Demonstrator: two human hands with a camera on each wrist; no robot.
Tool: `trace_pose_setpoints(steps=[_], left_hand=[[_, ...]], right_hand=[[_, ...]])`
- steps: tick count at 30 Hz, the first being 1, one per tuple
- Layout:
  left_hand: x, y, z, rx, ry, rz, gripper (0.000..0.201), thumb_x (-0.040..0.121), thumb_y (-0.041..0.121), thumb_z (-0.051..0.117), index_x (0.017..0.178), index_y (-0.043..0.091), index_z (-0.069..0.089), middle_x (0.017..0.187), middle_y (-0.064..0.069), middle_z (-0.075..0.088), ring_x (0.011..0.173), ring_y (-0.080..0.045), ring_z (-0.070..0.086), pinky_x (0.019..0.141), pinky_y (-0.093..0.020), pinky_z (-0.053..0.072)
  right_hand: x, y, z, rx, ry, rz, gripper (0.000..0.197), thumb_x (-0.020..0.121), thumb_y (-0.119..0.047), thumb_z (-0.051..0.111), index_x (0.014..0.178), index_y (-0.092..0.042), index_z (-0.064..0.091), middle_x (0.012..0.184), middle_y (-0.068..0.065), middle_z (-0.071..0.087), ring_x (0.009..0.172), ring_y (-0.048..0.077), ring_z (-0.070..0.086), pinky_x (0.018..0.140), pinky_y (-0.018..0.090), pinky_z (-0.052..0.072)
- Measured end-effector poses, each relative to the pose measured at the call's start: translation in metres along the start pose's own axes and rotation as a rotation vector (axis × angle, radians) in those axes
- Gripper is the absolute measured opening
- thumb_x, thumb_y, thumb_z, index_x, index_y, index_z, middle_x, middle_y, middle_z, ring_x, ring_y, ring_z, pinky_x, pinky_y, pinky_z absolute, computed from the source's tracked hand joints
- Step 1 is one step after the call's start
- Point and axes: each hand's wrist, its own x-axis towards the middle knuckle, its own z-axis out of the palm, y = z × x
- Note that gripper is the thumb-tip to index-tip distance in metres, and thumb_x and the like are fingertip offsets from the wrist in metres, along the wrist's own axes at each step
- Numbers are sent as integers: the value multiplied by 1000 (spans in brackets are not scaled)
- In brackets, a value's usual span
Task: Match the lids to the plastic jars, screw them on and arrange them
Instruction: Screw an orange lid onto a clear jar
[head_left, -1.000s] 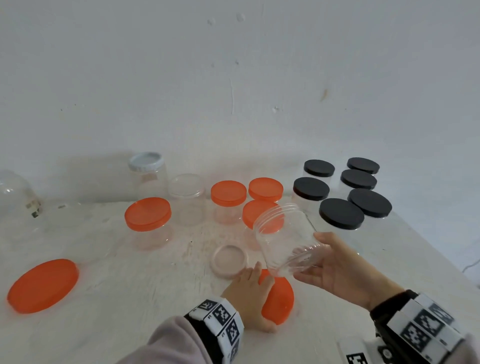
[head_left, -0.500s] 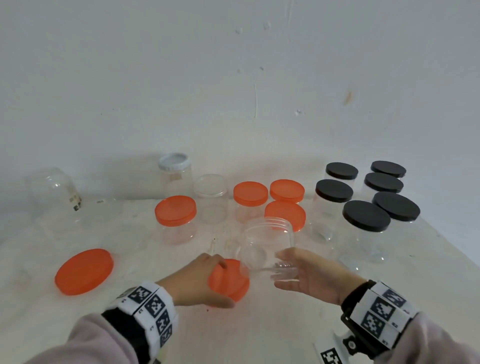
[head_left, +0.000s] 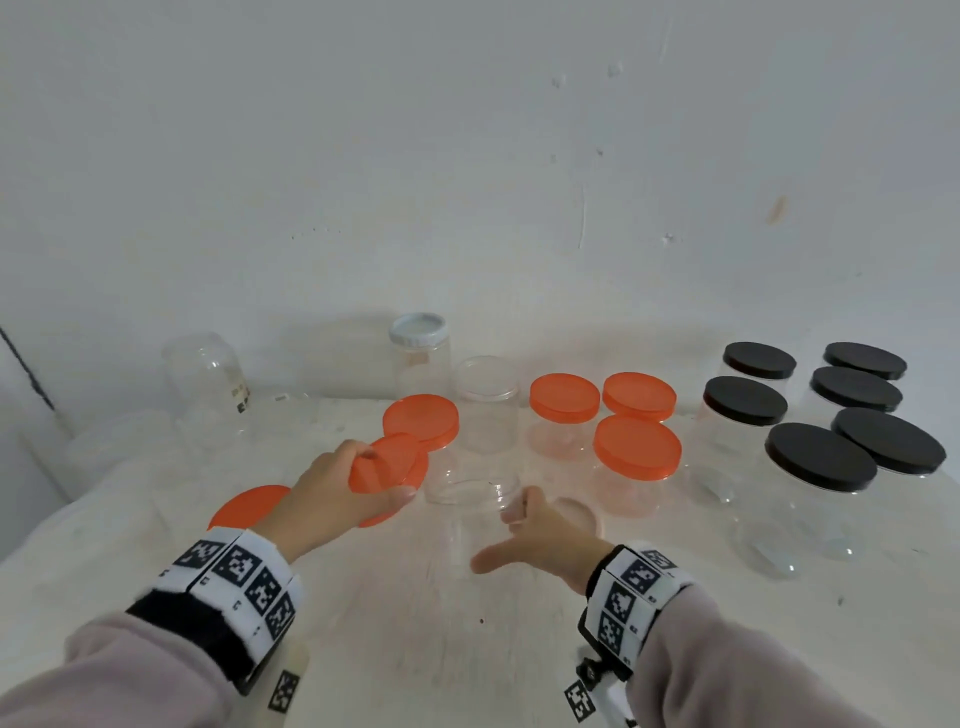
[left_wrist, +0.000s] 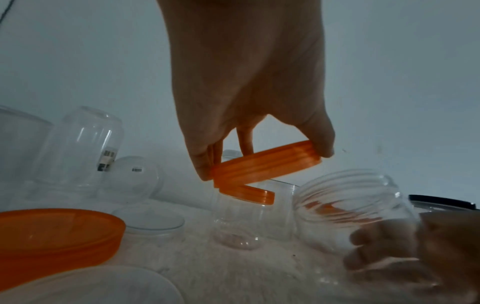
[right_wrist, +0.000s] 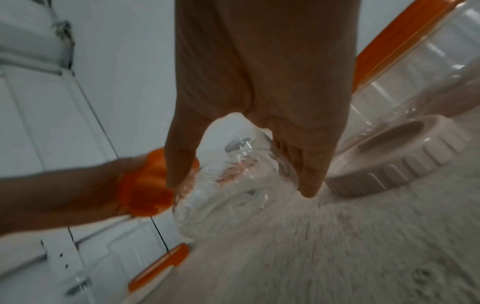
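My left hand (head_left: 337, 493) grips an orange lid (head_left: 387, 465) by its rim, held tilted above the table just left of a clear open jar (head_left: 472, 514). The same orange lid (left_wrist: 265, 164) shows edge-on between thumb and fingers in the left wrist view. My right hand (head_left: 530, 540) holds the clear jar (right_wrist: 233, 185) round its side, with thumb (right_wrist: 179, 162) and fingers (right_wrist: 309, 181) spread across it. The jar's threaded mouth (left_wrist: 345, 191) faces the lid.
Several orange-lidded jars (head_left: 636, 452) stand behind, several black-lidded jars (head_left: 821, 457) at the right. A big orange lid (head_left: 249, 506) lies left, a pale ribbed lid (right_wrist: 400, 156) right of the jar. Open clear jars (head_left: 485, 405) and a white-lidded one (head_left: 418, 332) stand at the back.
My left hand has lifted the orange lid off the table and raised it beside the jar. My right hand has brought the jar down and nearer, now upright.
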Motion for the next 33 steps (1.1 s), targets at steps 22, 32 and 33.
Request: trace_pose_setpoints(steps=[22, 32, 33], left_hand=[[-3, 40, 67, 140, -202, 161, 114, 56, 57, 80, 147, 20, 21, 148, 6, 23, 136, -13, 26, 112, -36, 31], [-8, 24, 63, -109, -256, 87, 135, 58, 46, 86, 149, 31, -12, 154, 4, 14, 138, -12, 22, 111, -32, 27], [-10, 18, 63, -176, -256, 59, 135, 58, 42, 87, 149, 30, -12, 154, 5, 14, 135, -11, 24, 107, -29, 26]], right_hand=[[8, 8, 1, -66, -92, -139, 104, 67, -14, 88, 144, -19, 19, 127, -6, 48, 110, 6, 48, 76, 10, 39], [-4, -9, -3, -180, -111, -109, 120, 69, -13, 84, 151, -26, -3, 143, 1, 27, 122, 15, 36, 98, 27, 34], [-7, -17, -6, -229, -118, -125, 120, 70, -13, 83, 151, -28, -4, 146, 2, 23, 123, 15, 34, 97, 26, 33]])
